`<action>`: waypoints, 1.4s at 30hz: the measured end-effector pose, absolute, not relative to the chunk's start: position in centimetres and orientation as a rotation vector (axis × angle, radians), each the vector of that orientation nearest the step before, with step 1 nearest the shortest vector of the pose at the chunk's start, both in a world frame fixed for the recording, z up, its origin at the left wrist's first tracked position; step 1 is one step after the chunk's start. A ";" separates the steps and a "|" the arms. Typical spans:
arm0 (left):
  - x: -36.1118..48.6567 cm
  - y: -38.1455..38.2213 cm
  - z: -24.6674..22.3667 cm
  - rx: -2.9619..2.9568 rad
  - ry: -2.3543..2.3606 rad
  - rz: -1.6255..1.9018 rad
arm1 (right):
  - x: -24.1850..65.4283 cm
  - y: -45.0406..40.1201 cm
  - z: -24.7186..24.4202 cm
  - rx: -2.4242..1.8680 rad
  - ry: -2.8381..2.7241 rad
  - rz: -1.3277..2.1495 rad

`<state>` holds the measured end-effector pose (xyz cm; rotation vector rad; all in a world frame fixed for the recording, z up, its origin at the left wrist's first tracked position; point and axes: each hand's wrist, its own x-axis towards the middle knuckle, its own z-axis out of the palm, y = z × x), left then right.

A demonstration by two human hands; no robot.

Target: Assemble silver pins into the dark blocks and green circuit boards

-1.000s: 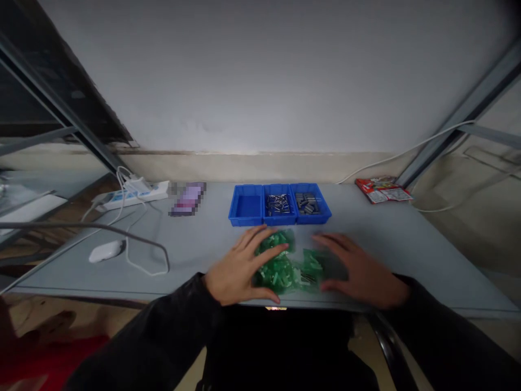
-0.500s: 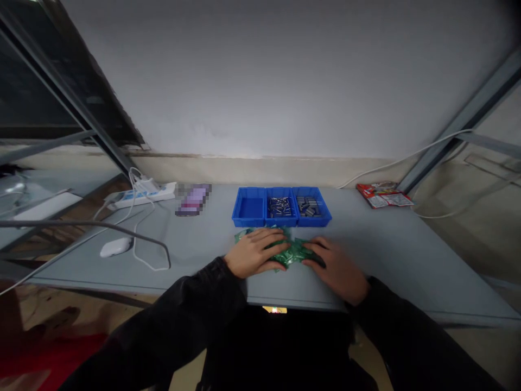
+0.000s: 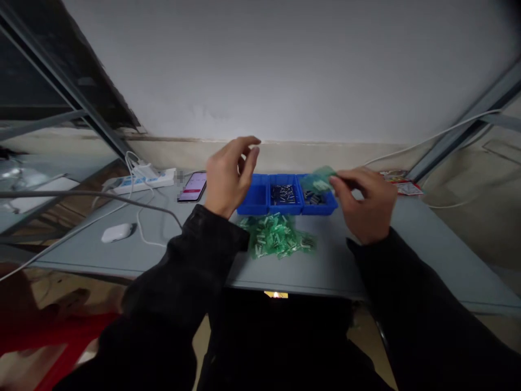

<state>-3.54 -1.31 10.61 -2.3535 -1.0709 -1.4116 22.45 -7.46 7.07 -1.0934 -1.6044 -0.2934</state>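
On the table [image 3: 334,260], green bags [image 3: 277,233] are heaped low between the empty left hand [image 3: 230,176], fingertips parted, and the right hand [image 3: 364,203], in which one bag [image 3: 319,179] is pinched, best gripped lightly by its edge.

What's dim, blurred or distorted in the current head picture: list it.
Head view: dim overall, with the wall paler around its middle and darker toward the top corners; head view: the green plastic packet in the right hand looks soft; head view: the smartphone has blocky pixels along its left edge.
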 end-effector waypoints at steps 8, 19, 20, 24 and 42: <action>-2.5 2.7 5.4 -2.754 -0.717 -1.215 | 19.2 0.0 3.3 -0.952 -1.761 -0.247; -2.9 3.2 1.2 -2.836 -0.610 -1.470 | 18.2 -0.3 0.6 -0.934 -1.876 -0.072; -3.0 3.3 1.2 -2.845 -0.575 -1.457 | 18.3 -0.3 0.6 -0.954 -1.842 -0.038; -3.1 3.5 1.1 -2.814 -0.490 -1.408 | 18.6 -0.7 0.8 -1.036 -1.737 0.108; -2.4 1.8 1.2 -2.839 -0.754 -1.515 | 18.5 -1.4 0.9 -0.959 -2.099 -0.306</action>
